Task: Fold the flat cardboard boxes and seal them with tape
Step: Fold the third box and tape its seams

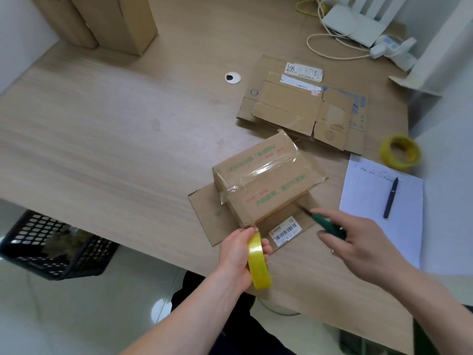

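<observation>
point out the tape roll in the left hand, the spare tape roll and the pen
tape roll in the left hand (pixel 259 262), head view, on its yellow outer band
spare tape roll (pixel 400 152), head view, on its yellow side wall by the notepad
pen (pixel 390 198), head view, mid barrel, lying on the notepad

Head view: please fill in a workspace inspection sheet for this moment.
Surface: wooden desk, grommet hole.
Job's things: taped box on a flat carton; stack of flat cartons; spare tape roll.
Clutter: notepad with pen.
Grippers: left hand holds tape roll; right hand holds green-handled tool.
Cables: white cable, power strip.
Surroundings: black basket, upright cartons.
</observation>
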`<move>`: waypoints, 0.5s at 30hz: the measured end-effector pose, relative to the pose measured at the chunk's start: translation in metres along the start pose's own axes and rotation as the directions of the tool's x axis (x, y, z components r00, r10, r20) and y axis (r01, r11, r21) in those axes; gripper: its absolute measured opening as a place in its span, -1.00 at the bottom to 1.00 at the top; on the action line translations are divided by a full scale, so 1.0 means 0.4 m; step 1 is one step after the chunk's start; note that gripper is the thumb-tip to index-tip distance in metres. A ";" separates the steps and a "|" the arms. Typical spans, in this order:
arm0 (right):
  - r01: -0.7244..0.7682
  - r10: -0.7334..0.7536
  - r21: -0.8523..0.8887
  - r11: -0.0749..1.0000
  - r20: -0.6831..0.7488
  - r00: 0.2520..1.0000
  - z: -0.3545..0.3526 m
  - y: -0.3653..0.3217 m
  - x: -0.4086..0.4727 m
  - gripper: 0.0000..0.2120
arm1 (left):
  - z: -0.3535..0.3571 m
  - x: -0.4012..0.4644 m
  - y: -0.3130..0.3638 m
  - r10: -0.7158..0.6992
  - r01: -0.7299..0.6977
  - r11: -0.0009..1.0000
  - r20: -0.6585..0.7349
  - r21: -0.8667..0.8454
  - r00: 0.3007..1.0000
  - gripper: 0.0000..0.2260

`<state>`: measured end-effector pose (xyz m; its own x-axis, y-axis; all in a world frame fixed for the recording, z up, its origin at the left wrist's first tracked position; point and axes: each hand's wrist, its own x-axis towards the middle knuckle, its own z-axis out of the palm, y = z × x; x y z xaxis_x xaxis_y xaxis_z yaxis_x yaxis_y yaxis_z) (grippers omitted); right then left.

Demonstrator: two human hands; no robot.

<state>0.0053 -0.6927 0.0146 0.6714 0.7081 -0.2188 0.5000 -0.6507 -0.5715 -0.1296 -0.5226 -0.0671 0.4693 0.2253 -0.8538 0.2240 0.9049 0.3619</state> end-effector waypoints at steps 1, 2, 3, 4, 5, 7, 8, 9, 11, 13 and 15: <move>0.075 -0.067 -0.115 0.990 0.073 0.995 -0.005 -0.026 0.008 -0.62 | 0.000 0.000 -0.001 0.000 0.000 1.000 -0.001 -0.001 1.000 -0.87; 0.134 -0.103 -0.237 0.962 0.138 0.985 -0.007 -0.047 0.020 -0.65 | 0.000 0.000 -0.001 -0.002 0.002 1.000 -0.003 0.001 1.000 -0.87; 0.174 -0.119 -0.339 0.924 0.177 0.977 -0.004 -0.063 0.034 -0.68 | 0.001 -0.001 -0.001 -0.005 0.005 1.000 -0.004 0.002 1.000 -0.87; 0.201 -0.131 -0.410 0.890 0.194 0.972 0.002 -0.075 0.049 -0.71 | 0.003 -0.001 -0.001 -0.007 0.007 1.000 -0.006 0.000 1.000 -0.87; 0.217 -0.136 -0.456 0.863 0.204 0.969 0.009 -0.084 0.061 -0.73 | 0.003 -0.002 0.000 -0.009 0.009 1.000 -0.007 -0.007 1.000 -0.88; 0.244 -0.142 -0.510 0.825 0.231 0.962 0.025 -0.101 0.079 -0.76 | 0.004 -0.001 0.001 -0.013 0.013 1.000 -0.007 -0.024 1.000 -0.91; 0.259 -0.144 -0.529 0.808 0.249 0.958 0.034 -0.108 0.085 -0.77 | 0.005 -0.001 0.001 -0.010 0.010 1.000 -0.009 -0.026 1.000 -0.92; 0.267 -0.138 -0.546 0.794 0.267 0.954 0.041 -0.112 0.091 -0.78 | 0.005 0.000 0.001 -0.003 0.003 1.000 -0.013 -0.020 1.000 -0.92; 0.267 -0.115 -0.576 0.772 0.287 0.951 0.052 -0.116 0.100 -0.80 | 0.005 0.003 -0.001 0.014 -0.014 1.000 -0.023 0.000 1.000 -0.92; 0.272 -0.112 -0.598 0.754 0.291 0.950 0.060 -0.119 0.107 -0.80 | 0.007 0.004 -0.002 0.026 -0.026 1.000 -0.029 0.007 0.999 -0.92; 0.280 -0.124 -0.602 0.748 0.288 0.950 0.065 -0.123 0.111 -0.80 | 0.007 0.005 -0.004 0.033 -0.032 0.999 -0.032 0.007 0.999 -0.92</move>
<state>-0.0038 -0.6222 0.0123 0.4178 0.8321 -0.3647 0.8913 -0.4532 -0.0129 -0.1265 -0.5246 -0.0685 0.4486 0.2661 -0.8532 0.2144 0.8947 0.3918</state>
